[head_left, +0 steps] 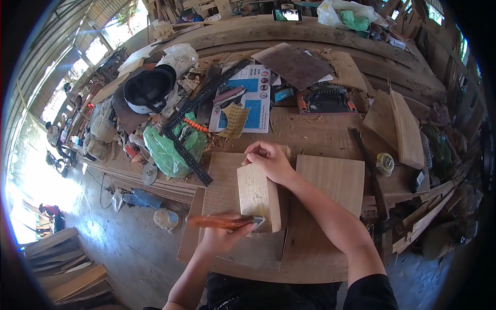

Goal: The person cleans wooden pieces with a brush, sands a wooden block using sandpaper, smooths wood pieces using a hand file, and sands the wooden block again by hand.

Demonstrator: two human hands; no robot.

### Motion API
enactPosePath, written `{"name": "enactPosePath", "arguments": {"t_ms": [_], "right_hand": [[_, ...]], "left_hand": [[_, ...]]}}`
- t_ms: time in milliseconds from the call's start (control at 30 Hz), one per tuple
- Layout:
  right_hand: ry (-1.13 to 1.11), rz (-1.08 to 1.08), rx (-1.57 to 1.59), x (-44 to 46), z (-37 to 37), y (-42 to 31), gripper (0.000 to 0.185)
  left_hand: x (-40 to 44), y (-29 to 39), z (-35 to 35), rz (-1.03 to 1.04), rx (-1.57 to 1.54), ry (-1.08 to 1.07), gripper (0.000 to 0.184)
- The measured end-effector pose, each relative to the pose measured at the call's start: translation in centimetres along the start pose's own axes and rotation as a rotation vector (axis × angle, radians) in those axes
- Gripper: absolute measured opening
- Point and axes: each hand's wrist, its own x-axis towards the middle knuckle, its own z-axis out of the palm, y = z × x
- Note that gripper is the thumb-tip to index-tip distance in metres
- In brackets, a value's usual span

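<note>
A pale wooden block (254, 188) with pencil-like drawings on its face stands tilted on flat boards in front of me. My right hand (269, 164) lies over the block's top end, its fingers curled around the far edge. My left hand (222, 238) is closed round a tool with a reddish-brown wooden handle (214, 222). The tool's metal end (257, 220) touches or nearly touches the lower part of the block's face. Beneath the block lie a wide board (222, 181) and, to its right, another board (330, 181).
Farther back are a black metal square (186, 155), a green plastic bag (163, 150), a printed sheet (261, 103), a black cap (147, 88) and sandpaper (295, 64). At right are a dark bar (369, 170), a small jar (384, 164) and leaning planks (405, 129).
</note>
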Motion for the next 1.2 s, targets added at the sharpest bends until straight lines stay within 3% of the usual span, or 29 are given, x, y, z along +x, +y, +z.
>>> {"name": "enactPosePath", "arguments": {"t_ms": [67,200,300,400,433,533,567,700,900,1033,1133,1200], "right_hand": [[-0.001,0.01,-0.04,-0.1,0.2,-0.4,0.007],[-0.005,0.02,-0.034,-0.3,0.0,-0.7,0.009],[-0.029,0.007,-0.062,-0.1,0.0,-0.9,0.009],[-0.039,0.006,-0.059,-0.3,-0.2,-0.9,0.008],[-0.048,-0.007,-0.061,-0.1,-0.3,-0.6,0.008],[-0.049,-0.003,-0.051,0.1,-0.1,-0.3,0.009],[-0.043,0.006,-0.047,0.0,-0.2,-0.3,0.011],[-0.076,-0.046,-0.23,-0.3,-0.1,-0.8,0.024],[-0.097,-0.038,-0.283,-0.6,0.0,-0.7,0.019],[-0.169,-0.052,-0.445,-1.3,0.6,-2.1,0.018],[-0.194,-0.052,-0.537,-1.3,0.8,-2.1,0.018],[-0.168,-0.063,-0.546,-1.4,0.8,-2.1,0.018]], "left_hand": [[0.6,-1.2,0.1,-0.053,-0.082,0.001,0.019],[4.5,-5.3,1.0,-0.065,-0.134,0.385,0.023],[5.9,-5.6,0.8,-0.099,-0.091,0.47,0.024],[3.2,-3.5,1.4,-0.089,-0.195,0.312,0.025],[2.0,-3.2,1.1,-0.085,-0.141,0.143,0.023],[0.6,-3.2,2.3,-0.129,-0.361,0.184,0.022],[1.5,-3.8,2.4,0.01,-0.242,0.252,0.021],[6.5,-4.4,1.3,0.101,0.12,0.531,0.017],[5.0,-5.6,1.2,0.041,-0.081,0.401,0.018],[0.5,-4.5,1.9,-0.236,-0.395,0.186,0.021],[1.3,-2.9,1.2,-0.007,-0.179,0.165,0.022],[2.8,-3.0,1.3,-0.01,-0.135,0.248,0.021]]}}
